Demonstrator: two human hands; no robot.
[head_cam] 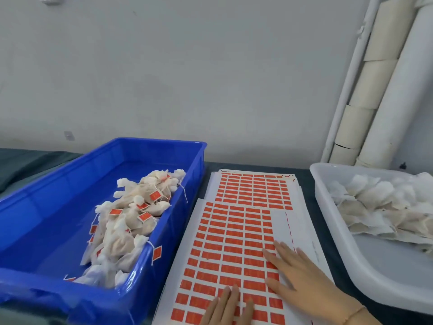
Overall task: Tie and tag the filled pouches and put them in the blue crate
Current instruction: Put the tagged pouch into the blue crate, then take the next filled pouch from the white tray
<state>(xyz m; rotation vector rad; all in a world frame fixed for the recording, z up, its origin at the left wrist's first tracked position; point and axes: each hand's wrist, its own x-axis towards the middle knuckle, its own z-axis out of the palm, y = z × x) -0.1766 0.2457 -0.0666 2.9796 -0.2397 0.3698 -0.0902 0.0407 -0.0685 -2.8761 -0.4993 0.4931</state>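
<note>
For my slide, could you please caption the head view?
Left hand and right hand on tag sheet, between crate and tray.

Blue crate: left floor bare, tagged pouches heaped along right wall. Narrow table strip separates label sheets from white tray. Pipes block rear right.

tagged white pouches in blue crate

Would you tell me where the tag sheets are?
In the head view's centre, the tag sheets lie between the blue crate, left, and the white tray, right.
</note>
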